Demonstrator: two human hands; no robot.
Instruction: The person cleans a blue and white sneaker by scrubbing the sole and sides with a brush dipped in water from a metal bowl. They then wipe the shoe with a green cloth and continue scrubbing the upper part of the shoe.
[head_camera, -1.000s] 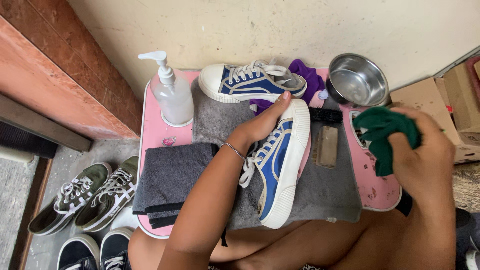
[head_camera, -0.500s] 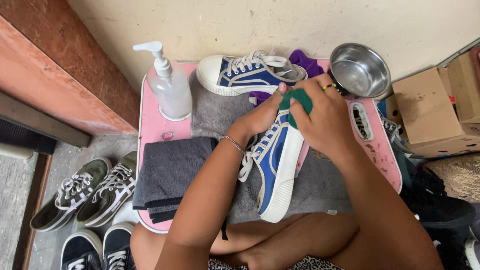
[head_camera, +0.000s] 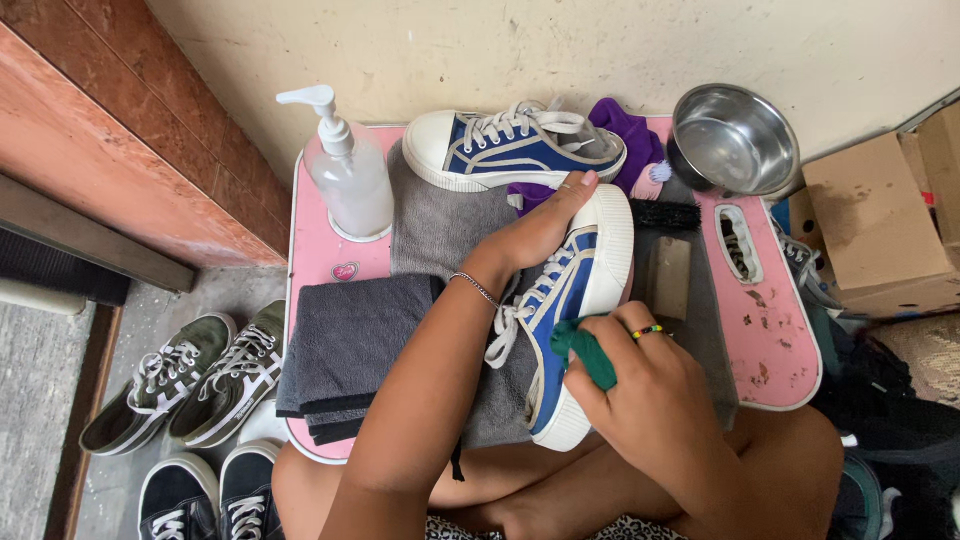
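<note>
While the left hand (head_camera: 545, 225) clamps over the toe end of a blue sneaker (head_camera: 565, 320) with a white sole, the right hand (head_camera: 645, 385) is closed around a wad of green cloth (head_camera: 588, 352) and presses it to the shoe's side near the heel. The sneaker lies on a grey towel (head_camera: 440, 225) spread across a small pink bench (head_camera: 335, 275), toe pointing to the far side, heel at the near edge over the person's crossed legs. Its matching sneaker (head_camera: 510, 150) rests on its side at the far edge, just beside a purple cloth (head_camera: 625, 125). A clear pump bottle (head_camera: 348, 175) stands at far left, a steel bowl (head_camera: 733, 140) at far right. A folded dark grey towel (head_camera: 345, 350) sits near left. Green sneakers (head_camera: 190, 385) wait on the floor to the left.
</note>
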